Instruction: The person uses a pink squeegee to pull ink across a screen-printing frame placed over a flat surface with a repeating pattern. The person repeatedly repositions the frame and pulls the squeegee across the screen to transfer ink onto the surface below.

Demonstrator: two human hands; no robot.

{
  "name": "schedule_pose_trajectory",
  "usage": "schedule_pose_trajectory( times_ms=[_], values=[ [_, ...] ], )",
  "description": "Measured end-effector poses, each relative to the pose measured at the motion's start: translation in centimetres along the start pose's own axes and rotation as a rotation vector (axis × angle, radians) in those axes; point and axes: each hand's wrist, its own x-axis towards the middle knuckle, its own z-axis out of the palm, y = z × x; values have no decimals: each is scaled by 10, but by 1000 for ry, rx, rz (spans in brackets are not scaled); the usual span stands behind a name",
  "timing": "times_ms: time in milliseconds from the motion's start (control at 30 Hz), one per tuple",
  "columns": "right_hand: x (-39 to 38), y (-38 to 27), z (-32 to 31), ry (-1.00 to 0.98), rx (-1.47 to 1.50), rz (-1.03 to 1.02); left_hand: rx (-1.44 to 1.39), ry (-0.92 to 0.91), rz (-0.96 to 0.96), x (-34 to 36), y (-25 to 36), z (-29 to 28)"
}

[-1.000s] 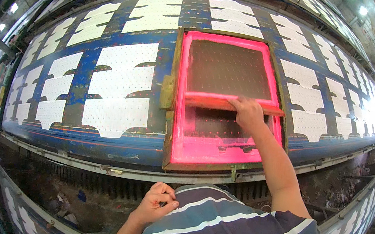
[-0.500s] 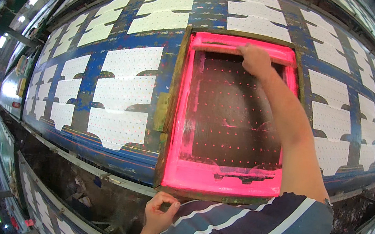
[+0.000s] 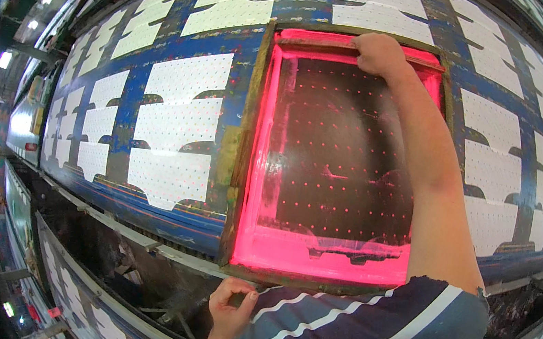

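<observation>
My right hand (image 3: 379,55) is closed round the top of a squeegee (image 3: 323,48), a long narrow bar smeared with pink ink. The bar lies across the far end of a printing screen (image 3: 241,165) with a wooden frame. Bright pink ink (image 3: 327,267) coats the inner borders. The dark mesh (image 3: 350,153) in the middle carries rows of small pink dots. My right forearm reaches over the screen's right side and hides part of it. Below the near left corner of the frame, my left hand (image 3: 231,306) is curled beside my striped shirt, with nothing visible in it.
The screen rests on a long blue table (image 3: 115,196). White dotted cut panels (image 3: 182,112) lie in rows left, right and beyond it. A metal rail (image 3: 130,240) runs along the near edge, with a dark gap below. Another table with white panels (image 3: 110,327) stands at lower left.
My right hand and the squeegee have moved a little farther away, closer to the screen's far edge. The view has shifted slightly. My left hand keeps its curled pose.
</observation>
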Motion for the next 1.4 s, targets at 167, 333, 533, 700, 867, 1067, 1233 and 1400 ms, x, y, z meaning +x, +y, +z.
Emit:
schedule_pose_trajectory(
  times_ms=[167, 333, 533, 700, 867, 1067, 1233, 1400],
  values=[
    [-74, -43, -17, -54, 70, -7, 6, -100, 106, 4, -6, -9],
    [-177, -106, -30, -68, 78, -16, -67, -193, 239, 1, -19, -27],
    [-302, -190, -44, -51, 87, 5, -79, -328, 430, -3, -28, -41],
    [-391, -253, -54, -22, 126, 44, -142, -481, 407, -16, -31, -44],
    [-436, -284, -60, 63, 99, 44, -170, -534, 449, -27, -28, -39],
    [-461, -289, -55, 125, 207, 0, -127, -496, 453, -38, -26, -21],
    [-485, -275, -44, 183, 323, -73, -106, -435, 486, -44, -15, 31],
    [-515, -228, -46, 250, 499, -220, -47, -361, 535, -41, 11, 99]
  ],
)
